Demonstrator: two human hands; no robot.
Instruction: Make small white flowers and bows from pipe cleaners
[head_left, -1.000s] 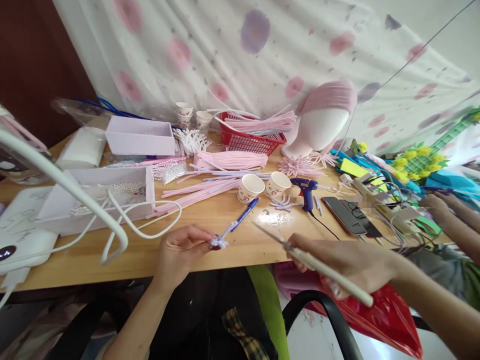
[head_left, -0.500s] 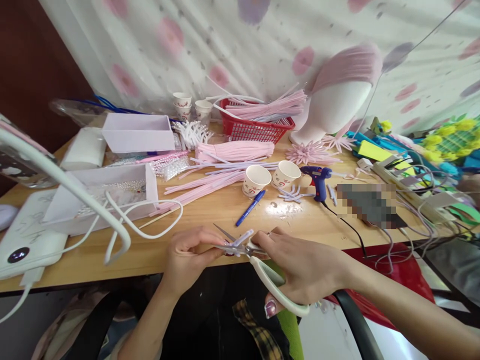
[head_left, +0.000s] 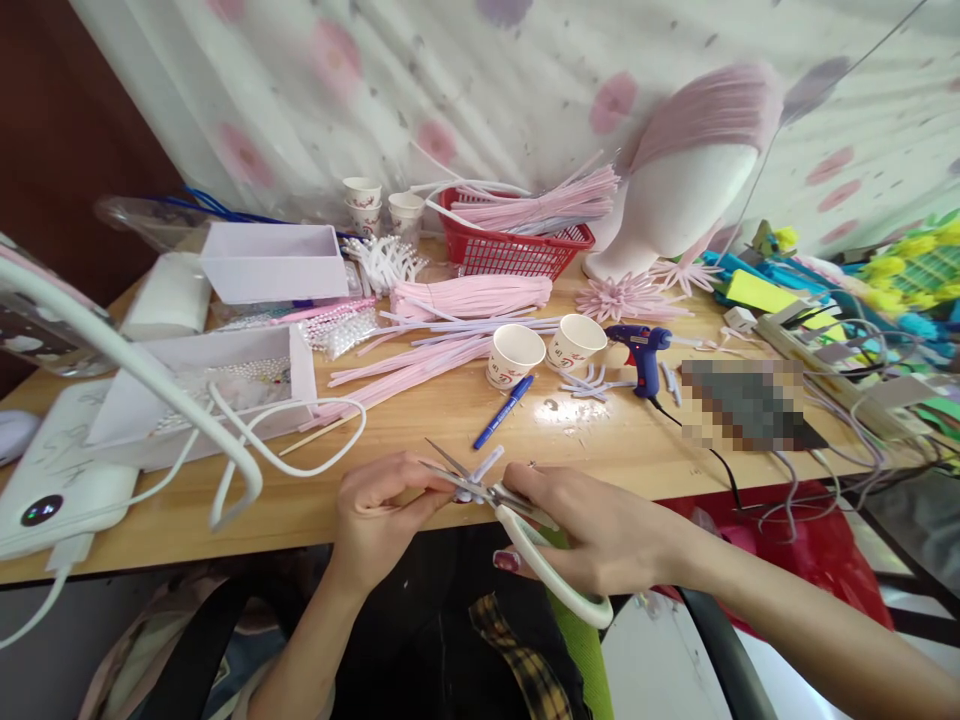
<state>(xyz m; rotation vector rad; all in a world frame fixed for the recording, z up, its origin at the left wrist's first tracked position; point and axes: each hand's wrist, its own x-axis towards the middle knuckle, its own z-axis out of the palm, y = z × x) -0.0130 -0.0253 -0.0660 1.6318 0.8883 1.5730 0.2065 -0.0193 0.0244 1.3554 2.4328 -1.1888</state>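
Note:
My right hand [head_left: 592, 530] grips a pair of white-handled scissors [head_left: 559, 580], whose blades are apart and point left. Between the blades is a short pale lilac pipe cleaner piece [head_left: 489, 463], one end sticking up. My left hand [head_left: 386, 510] is closed in a pinch on the lower end of it, beside the lower blade; the fingertips partly hide what they hold. Both hands are over the table's front edge. A blue marker [head_left: 502, 412] lies just beyond them, near two paper cups [head_left: 517, 355].
A blue glue gun [head_left: 641, 355] stands right of the cups, near cut lilac pieces [head_left: 592, 385]. Pink pipe cleaners [head_left: 472, 297] lie behind, before a red basket [head_left: 517, 250]. White cables [head_left: 247, 440] loop at left. A foam head [head_left: 682, 200] stands at the back.
The view has shifted slightly. My right thumb has moved up and left along the scissors' handle, and the handles sit a little lower. The left hand still pinches the pipe cleaner.

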